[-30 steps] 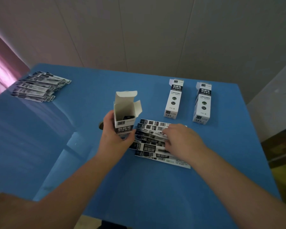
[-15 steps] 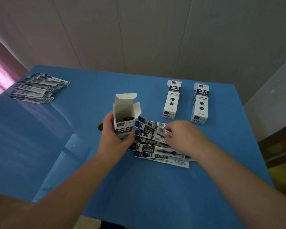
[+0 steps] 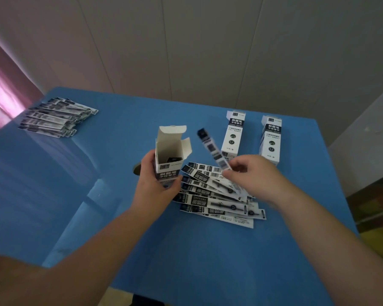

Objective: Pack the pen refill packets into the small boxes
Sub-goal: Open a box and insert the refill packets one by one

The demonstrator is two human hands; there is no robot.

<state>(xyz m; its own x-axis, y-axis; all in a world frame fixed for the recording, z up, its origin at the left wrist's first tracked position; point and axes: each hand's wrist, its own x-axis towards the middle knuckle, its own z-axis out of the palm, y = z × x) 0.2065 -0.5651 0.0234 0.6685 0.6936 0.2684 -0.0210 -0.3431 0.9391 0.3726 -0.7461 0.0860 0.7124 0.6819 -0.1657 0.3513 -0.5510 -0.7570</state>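
My left hand (image 3: 156,184) grips a small white box (image 3: 169,152) upright, its top flaps open; a dark packet end shows inside. My right hand (image 3: 255,176) pinches one black-and-white pen refill packet (image 3: 212,150) by its lower end, lifted and tilted with its top toward the box's opening, blurred by motion. Below both hands a fanned pile of several refill packets (image 3: 217,200) lies on the blue table (image 3: 197,250).
Two closed white boxes (image 3: 232,134) (image 3: 271,140) lie side by side at the back right. A second pile of packets (image 3: 55,118) lies at the far left. A small round hole (image 3: 137,168) in the table sits just left of my left hand.
My right hand has picked one packet off the pile and raised it toward the open box. My left hand and the box have stayed in place.
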